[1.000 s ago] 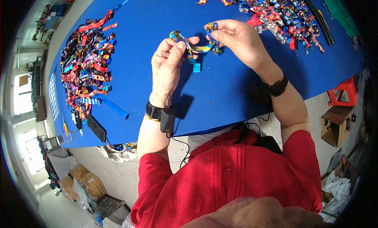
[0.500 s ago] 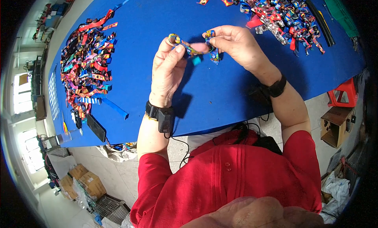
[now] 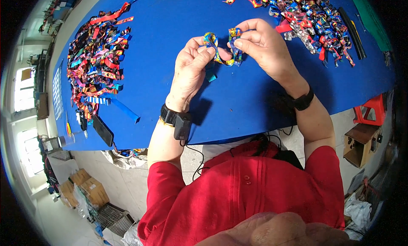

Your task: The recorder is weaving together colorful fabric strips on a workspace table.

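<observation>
A narrow printed ribbon (image 3: 210,39) in blue and yellow runs between my two hands, curled into a loop at the left and hanging in a fold at the right. My left hand (image 3: 191,64) pinches the looped part between thumb and fingers. The other part is gripped by my right hand (image 3: 264,45), its thumb pressed against the fingers. Below the ribbon, beside my left fingers, a small teal strip (image 3: 211,72) shows; whether it belongs to the ribbon I cannot tell. Both hands are above the blue table (image 3: 170,16).
A heap of colourful ribbon pieces (image 3: 95,63) lies at the left, another ribbon heap (image 3: 312,25) at the far right beside black rods (image 3: 352,33). A phone (image 3: 103,130) rests by the table's left front edge. A red stool (image 3: 369,110) and an open carton (image 3: 359,146) stand right.
Both hands appear slightly further right in the picture, still holding the ribbon. The ribbon's loop and fold now stand more open and face upward. The whole view has shifted a little.
</observation>
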